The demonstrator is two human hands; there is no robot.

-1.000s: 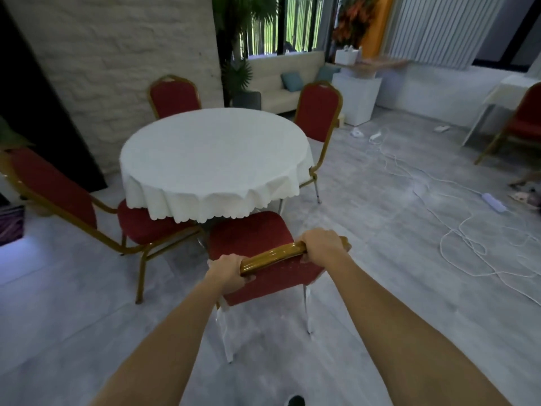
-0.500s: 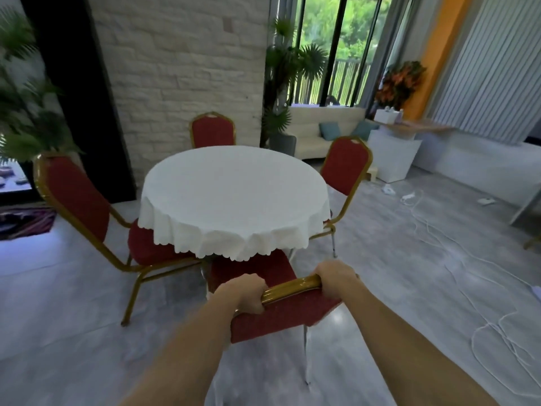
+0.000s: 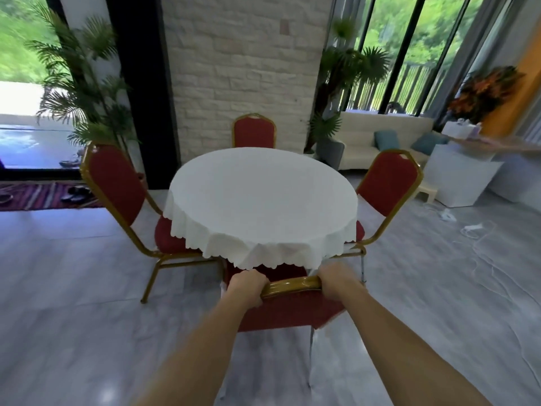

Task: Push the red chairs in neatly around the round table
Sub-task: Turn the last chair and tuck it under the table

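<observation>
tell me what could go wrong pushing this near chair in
1. The tablecloth hem hangs right above the near chair; its seat or back could snag it and drag it askew.
2. Both hands, left hand and right hand, grip the top rail, so knuckles might meet the table edge.

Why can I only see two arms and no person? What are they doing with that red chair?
The camera sits on the person's head and looks forward and down, so you see what they see: only their own arms, reaching out from the bottom of the picture. There is no machine here, just bare hands.

The left hand and the right hand both grip the golden top rail of the nearest red chair. Its seat is tucked partly under the white tablecloth that covers the round table. Nothing lies on the cloth.

Three more red chairs stand around the table: the left chair, the far chair by the brick wall, and the right chair. The left one looks pulled out farthest, to my eye.
</observation>
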